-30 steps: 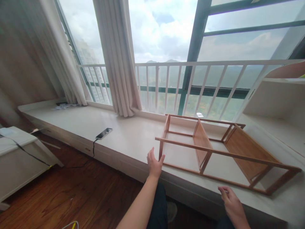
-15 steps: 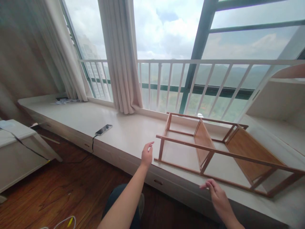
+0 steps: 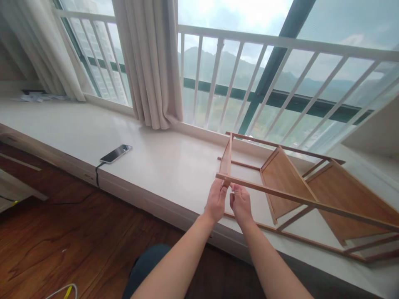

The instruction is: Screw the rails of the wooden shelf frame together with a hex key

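A brown wooden shelf rack [image 3: 280,193], an open frame with slanting panels, lies on its side on the white window seat. My left hand [image 3: 217,201] is closed around the rack's short end bar, just below the front left corner. Close beside it, my right hand [image 3: 240,202] is closed with curled fingers under the long front rail. Whatever the right fingertips hold, if anything, is hidden. The two hands almost touch each other.
A phone [image 3: 116,154] with a black cable lies on the window seat [image 3: 162,166] to the left. Behind stand a beige curtain [image 3: 149,62] and a white railing [image 3: 230,33]. Below is a dark wood floor [image 3: 77,241] with a white cable [image 3: 75,288].
Both hands have come together at the rack's left end; before, they were apart and empty. The left hand has taken hold of the end bar. The view has tilted down.
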The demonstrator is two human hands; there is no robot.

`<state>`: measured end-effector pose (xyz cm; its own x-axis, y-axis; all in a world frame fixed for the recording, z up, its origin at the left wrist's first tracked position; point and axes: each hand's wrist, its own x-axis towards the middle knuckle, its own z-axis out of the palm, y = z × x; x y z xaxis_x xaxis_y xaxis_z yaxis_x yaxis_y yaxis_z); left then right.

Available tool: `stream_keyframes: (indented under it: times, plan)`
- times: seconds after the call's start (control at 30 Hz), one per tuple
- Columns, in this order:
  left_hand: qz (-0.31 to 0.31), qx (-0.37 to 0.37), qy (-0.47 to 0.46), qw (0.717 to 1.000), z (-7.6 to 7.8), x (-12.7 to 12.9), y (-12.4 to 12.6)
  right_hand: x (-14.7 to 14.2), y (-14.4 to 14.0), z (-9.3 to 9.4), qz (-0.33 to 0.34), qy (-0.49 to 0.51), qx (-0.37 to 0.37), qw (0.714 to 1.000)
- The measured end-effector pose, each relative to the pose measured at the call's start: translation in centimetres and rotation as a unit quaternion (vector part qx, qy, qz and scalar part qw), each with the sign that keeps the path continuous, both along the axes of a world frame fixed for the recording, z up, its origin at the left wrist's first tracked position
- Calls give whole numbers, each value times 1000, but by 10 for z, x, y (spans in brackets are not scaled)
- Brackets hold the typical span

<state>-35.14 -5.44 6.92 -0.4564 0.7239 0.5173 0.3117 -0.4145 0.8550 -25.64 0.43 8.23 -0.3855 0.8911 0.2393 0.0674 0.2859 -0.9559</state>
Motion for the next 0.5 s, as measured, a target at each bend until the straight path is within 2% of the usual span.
stream_keyframes:
  times: [0.2, 0.5]
  plan:
    - [-15, 12, -29, 999, 0, 5, 5, -5, -7, 4, -9, 18, -52, 998]
    - [37, 22, -42, 998, 6, 14, 13, -5, 3, 11, 4, -19, -18, 1000]
